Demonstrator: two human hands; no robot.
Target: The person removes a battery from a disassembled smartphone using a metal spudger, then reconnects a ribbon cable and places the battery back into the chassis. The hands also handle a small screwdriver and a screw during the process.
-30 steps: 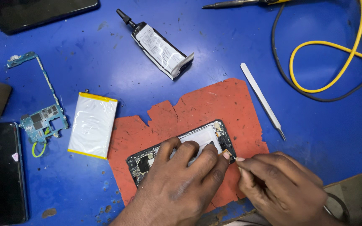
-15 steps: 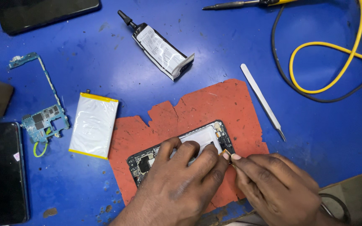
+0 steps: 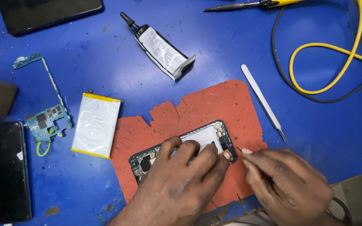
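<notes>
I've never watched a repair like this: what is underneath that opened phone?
The opened phone lies on a torn red mat, which rests on the blue table. The left hand covers much of the phone, so the mat beneath that part is hidden.
</notes>
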